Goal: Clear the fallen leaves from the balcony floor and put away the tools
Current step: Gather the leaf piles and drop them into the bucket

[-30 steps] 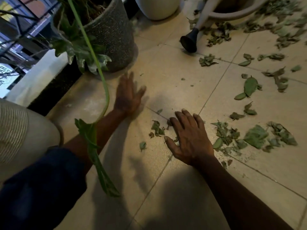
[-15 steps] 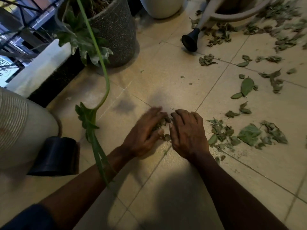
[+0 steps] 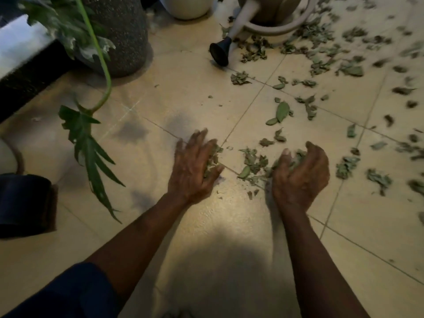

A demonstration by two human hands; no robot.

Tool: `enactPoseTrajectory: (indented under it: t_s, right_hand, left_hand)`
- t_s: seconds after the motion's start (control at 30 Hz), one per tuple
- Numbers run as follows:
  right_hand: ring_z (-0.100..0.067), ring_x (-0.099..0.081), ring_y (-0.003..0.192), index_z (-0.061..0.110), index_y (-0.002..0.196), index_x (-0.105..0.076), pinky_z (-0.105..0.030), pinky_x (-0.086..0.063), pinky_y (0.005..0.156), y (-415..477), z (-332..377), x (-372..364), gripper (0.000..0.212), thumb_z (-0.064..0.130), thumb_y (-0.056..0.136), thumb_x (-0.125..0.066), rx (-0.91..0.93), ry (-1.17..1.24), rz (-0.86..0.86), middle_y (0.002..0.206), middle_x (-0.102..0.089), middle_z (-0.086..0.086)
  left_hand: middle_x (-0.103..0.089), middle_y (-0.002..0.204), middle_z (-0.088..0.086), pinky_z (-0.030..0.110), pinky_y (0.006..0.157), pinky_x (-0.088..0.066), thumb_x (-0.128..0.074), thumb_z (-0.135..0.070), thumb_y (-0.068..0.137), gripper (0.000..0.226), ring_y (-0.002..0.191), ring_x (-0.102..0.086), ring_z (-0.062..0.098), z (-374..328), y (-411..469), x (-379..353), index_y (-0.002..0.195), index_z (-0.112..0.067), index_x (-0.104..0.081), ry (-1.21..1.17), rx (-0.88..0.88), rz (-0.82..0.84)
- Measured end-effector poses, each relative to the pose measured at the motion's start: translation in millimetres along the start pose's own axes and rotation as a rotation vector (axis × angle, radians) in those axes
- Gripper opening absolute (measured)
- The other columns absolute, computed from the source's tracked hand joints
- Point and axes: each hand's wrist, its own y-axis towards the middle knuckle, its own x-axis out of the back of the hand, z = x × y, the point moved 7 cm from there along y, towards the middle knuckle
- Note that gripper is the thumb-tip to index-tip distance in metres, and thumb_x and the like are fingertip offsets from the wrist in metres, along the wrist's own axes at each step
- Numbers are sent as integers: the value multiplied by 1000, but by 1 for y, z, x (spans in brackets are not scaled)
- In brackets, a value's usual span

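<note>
Dry green fallen leaves [image 3: 253,162] lie in a small heap on the beige tiled floor [image 3: 206,95] between my two hands. My left hand [image 3: 191,173] stands on its edge with fingers nearly straight and presses a few leaves against its palm. My right hand [image 3: 302,177] is cupped on the other side of the heap, and its curled fingers and thumb hold a clump of leaves. Many more leaves [image 3: 321,58] are scattered over the tiles to the right and far right.
A cream watering can [image 3: 241,21] with a black spout tip [image 3: 220,51] lies at the top. A dark speckled plant pot [image 3: 124,35] stands top left, and its long stem with a leaf [image 3: 87,138] hangs over the floor. A black container [image 3: 23,203] sits at the left edge.
My left hand swept in from near the dark pot to the leaf heap. Both hands then moved apart, and the right one shifted right and cupped leaves.
</note>
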Motion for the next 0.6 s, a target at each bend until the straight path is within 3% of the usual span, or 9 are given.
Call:
enactPoseTrajectory:
  t_s: [0.13,0.23,0.3,0.37,0.47,0.53,0.6]
  right_hand:
    - [-35,-14,156,3,159,-23,-55,-9,127,11,-23,-19,82,61,102,-29,-112,-135,258,166,-22,-21]
    - [-25,6,159,8,164,-3,-46,2,130,-24,12,-44,80,62,106,-19,126,-105,455,172,0,-14]
    - [-19,6,159,13,165,-5,-43,0,130,-48,37,-56,74,57,108,-22,352,-43,589,173,-1,-9]
    - [-14,5,159,15,165,-11,-41,-4,130,-57,42,-53,69,54,109,-25,450,10,605,173,-6,-5]
    - [-18,9,159,13,165,-3,-47,-2,130,-63,10,-26,77,61,106,-19,201,-116,393,173,-2,-7]
    - [-25,17,158,8,163,8,-55,-1,128,-86,-12,-15,90,70,102,-14,-38,-244,382,172,9,-13]
    - [-32,22,156,3,161,15,-59,0,126,-108,-8,-17,97,74,99,-10,-47,-357,437,169,18,-20]
  left_hand:
    - [-22,171,6,60,127,-5,-22,-68,102,74,160,-13,22,8,4,1,153,-20,-45,-5,76,-23]
    - [-28,169,5,60,126,-11,-20,-69,101,74,158,-22,24,8,4,0,151,-21,-46,-30,93,-16]
    - [-32,166,5,60,125,-15,-21,-68,101,73,155,-26,24,8,4,1,150,-21,-47,-30,101,-24]
    - [-36,163,5,60,123,-20,-23,-67,102,71,152,-31,25,9,5,3,148,-20,-48,-43,119,-42]
    - [-39,161,7,59,122,-22,-27,-65,103,67,150,-35,27,11,5,4,147,-19,-48,-56,157,-68]
    - [-40,160,8,58,123,-22,-30,-62,103,63,149,-36,28,13,4,5,147,-19,-48,-53,187,-83]
    - [-42,159,7,56,123,-22,-31,-62,103,62,147,-37,27,14,4,6,145,-20,-49,-45,207,-102]
